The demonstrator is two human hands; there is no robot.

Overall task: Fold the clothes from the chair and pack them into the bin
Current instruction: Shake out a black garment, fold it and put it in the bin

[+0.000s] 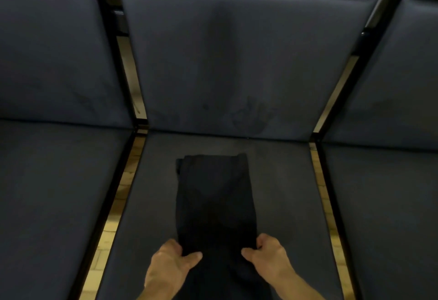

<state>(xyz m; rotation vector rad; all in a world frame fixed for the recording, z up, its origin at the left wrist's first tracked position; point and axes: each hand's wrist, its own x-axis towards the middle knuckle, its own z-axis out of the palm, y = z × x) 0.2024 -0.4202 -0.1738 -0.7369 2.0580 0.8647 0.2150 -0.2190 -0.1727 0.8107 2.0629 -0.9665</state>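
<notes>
Dim light falls over a row of dark padded chairs, and the middle chair's seat [279,181] serves as the folding place, with bright strips of floor [123,188] showing through the gaps at its 9 and 3 o'clock sides. On that seat lies a black garment [213,195], already doubled into a long narrow strip that runs from near the backrest [237,62] at 12 o'clock down toward the person at 6 o'clock. The left hand [169,265] pinches the strip's left edge and the right hand [267,253] pinches its right edge, thumbs on top and fingers [259,240] curled round or under the cloth; both grips sit near the lower end, level with each other. Holding both edges at matching points looks meant to keep the strip square, so the near end can probably be lifted and carried toward 12 o'clock for another fold, or the cloth drawn taut and smoothed first. What kind of garment it is cannot be told: black cloth in poor light shows few seams, only a hint of layered edges at its far left corner. Its near end runs out of view between the forearms at 6 o'clock. No bin appears anywhere, so packing appears to be some way off.
</notes>
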